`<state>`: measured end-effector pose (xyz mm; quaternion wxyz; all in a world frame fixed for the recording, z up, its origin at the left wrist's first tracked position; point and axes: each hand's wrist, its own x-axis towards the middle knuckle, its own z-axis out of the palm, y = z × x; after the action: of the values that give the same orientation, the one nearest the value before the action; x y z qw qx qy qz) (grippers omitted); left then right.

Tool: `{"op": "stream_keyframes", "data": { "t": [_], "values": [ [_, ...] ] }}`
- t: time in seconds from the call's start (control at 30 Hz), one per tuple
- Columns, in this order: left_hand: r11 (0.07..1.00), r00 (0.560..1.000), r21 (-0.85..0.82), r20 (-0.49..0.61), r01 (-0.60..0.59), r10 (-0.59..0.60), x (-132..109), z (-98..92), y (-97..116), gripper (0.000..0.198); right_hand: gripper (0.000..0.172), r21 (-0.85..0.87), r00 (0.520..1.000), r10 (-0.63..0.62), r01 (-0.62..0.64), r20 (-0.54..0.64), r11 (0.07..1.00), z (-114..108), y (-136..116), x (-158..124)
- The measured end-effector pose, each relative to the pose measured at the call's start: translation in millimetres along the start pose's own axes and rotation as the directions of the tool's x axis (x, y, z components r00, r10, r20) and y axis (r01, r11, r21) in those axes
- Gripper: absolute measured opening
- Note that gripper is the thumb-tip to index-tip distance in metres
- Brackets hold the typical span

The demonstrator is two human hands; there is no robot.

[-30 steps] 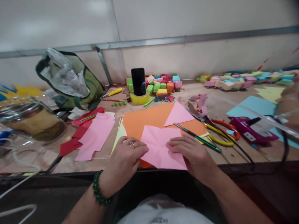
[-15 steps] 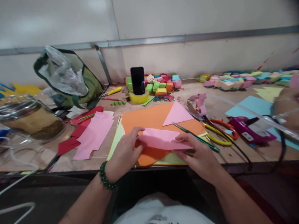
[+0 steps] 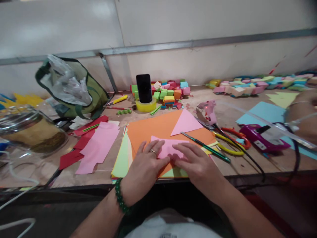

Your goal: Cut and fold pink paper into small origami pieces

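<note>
A small strip of pink paper [image 3: 170, 148] lies low over the orange sheet [image 3: 146, 124] in front of me. My left hand [image 3: 147, 162] grips its left part, with fingers over the top and the thumb at the near edge. On the other side my right hand [image 3: 195, 162] holds it the same way, and the two thumbs almost meet at the middle. Both hands cover the ends of the strip. A pink paper triangle [image 3: 185, 123] rests on the orange sheet beyond. Just right of it lies a green pen-like tool [image 3: 208, 147], slanting toward my right hand.
Scissors with yellow handles [image 3: 229, 145], a pink glue gun [image 3: 209, 110] and a purple device [image 3: 264, 140] lie rightward. Pink cut paper [image 3: 99, 145] and a glass jar [image 3: 34, 129] sit left. A phone [image 3: 144, 88] stands behind on tape [image 3: 146, 105]. Another person's arm [image 3: 300, 110] shows at right.
My hands have come closer together over the pink strip, and it now sits lower, against the orange sheet. The thumbs have moved to its near edge.
</note>
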<state>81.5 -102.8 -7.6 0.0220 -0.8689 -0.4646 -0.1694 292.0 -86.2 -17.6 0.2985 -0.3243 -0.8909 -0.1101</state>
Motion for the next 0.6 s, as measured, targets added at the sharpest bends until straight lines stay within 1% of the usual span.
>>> {"op": "stream_keyframes", "data": {
  "t": [0.03, 0.07, 0.17, 0.27, 0.37, 0.43, 0.47, 0.57, 0.6],
  "values": [
    [1.000, 0.999, -0.008, 0.042, -0.009, 0.009, -1.9, -1.5, 0.7, 0.034, 0.022, 0.019, 0.999, -0.035, 0.035, 0.000, 0.999, -1.0, 2.1, -1.3],
    [1.000, 0.997, -0.009, 0.071, 0.007, -0.007, -4.4, -3.5, 0.2, 0.033, 0.021, 0.026, 0.999, -0.036, 0.036, 0.001, 0.999, -2.4, 4.6, -3.3],
    [0.995, 0.990, 0.007, 0.099, 0.100, -0.100, -14.1, -12.5, -8.7, 0.036, 0.026, 0.016, 0.999, 0.049, -0.049, 0.007, 0.999, -9.3, 12.6, -12.9],
    [0.985, 0.981, 0.010, 0.084, 0.172, -0.173, -20.5, -23.3, -21.8, 0.034, 0.032, 0.036, 0.994, 0.107, -0.108, 0.032, 0.993, -15.6, 16.2, -22.3],
    [0.968, 0.968, -0.007, 0.037, 0.249, -0.249, -14.0, -27.7, -27.0, 0.030, 0.032, 0.044, 0.990, 0.138, -0.139, 0.028, 0.989, -15.8, 13.7, -27.0],
    [0.958, 0.958, -0.014, 0.011, 0.287, -0.286, -3.0, -24.2, -24.7, 0.030, 0.032, 0.029, 0.989, 0.147, -0.147, 0.008, 0.989, -13.1, 11.6, -28.1],
    [0.959, 0.959, -0.023, 0.007, 0.284, -0.284, 3.2, -20.6, -22.8, 0.034, 0.031, 0.020, 0.989, 0.149, -0.149, 0.006, 0.989, -11.4, 11.0, -28.6],
    [0.964, 0.967, -0.077, 0.019, 0.255, -0.254, 18.8, -6.8, -18.4, 0.057, 0.029, 0.005, 0.988, 0.157, -0.157, 0.011, 0.988, -7.0, 11.9, -31.0],
    [0.963, 0.969, -0.106, 0.004, 0.248, -0.249, 21.8, -2.7, -17.8, 0.060, 0.029, 0.006, 0.988, 0.156, -0.157, 0.014, 0.988, -5.9, 12.6, -31.8]
  ]
}}
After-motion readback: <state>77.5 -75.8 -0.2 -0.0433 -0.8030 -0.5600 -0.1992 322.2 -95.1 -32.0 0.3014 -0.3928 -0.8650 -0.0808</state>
